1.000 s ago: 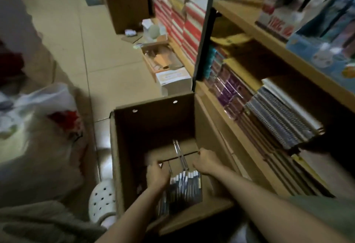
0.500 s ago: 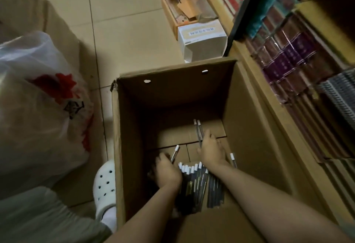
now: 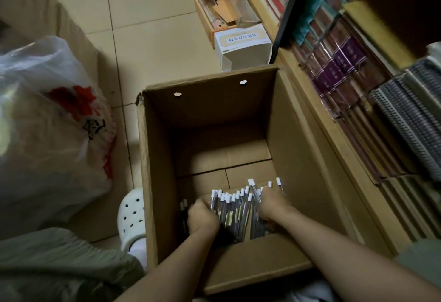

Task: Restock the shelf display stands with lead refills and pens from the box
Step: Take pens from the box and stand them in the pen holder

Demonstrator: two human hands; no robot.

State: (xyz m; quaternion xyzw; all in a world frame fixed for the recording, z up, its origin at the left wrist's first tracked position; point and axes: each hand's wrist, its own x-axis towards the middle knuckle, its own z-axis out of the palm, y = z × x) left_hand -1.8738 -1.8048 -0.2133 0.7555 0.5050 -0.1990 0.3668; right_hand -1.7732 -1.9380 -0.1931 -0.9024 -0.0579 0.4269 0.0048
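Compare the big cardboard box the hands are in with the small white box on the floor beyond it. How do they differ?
The cardboard box is brown, larger and open at the top, with pens inside; the white box is smaller, pale and labelled on top. Both hands reach into the brown one; nothing touches the white one. Both stand on the floor beside the shelf.

One cardboard box, two hands inside it — left hand, right hand. White-capped tubes — too crowded to count. One plastic bag, one white shoe.

Box walls hem both sides (far floor half bare).
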